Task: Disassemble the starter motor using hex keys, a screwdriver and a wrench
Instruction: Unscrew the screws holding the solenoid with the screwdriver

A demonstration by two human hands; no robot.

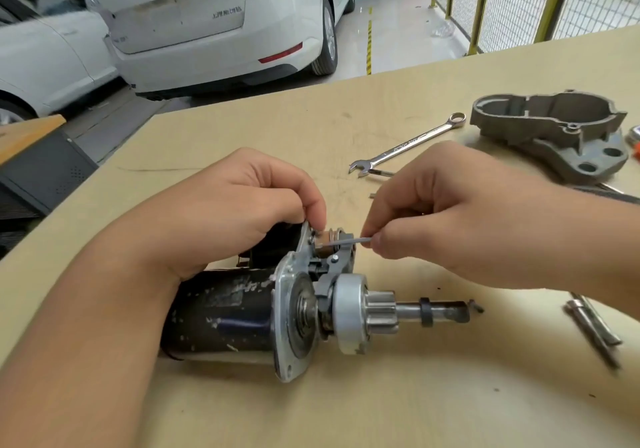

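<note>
Black starter motor point(221, 312) lies on its side on the wooden table point(381, 406), between my hands.
My left hand point(221, 212) grips its upper part; my right hand point(450, 219) pinches a thin hex key point(341, 241) at the lever. A wrench point(405, 144) and grey housing point(554, 132) lie beyond.

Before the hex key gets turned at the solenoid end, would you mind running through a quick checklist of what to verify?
1. Right hand pinches the hex key: ok.
2. Key tip seated in a screw head: cannot tell, hidden behind the lever.
3. Left hand steadies the starter motor: ok.
4. Motor lying flat on the table: ok.
5. Front housing already off and set aside: ok.
6. Wrench within reach: ok.
</note>
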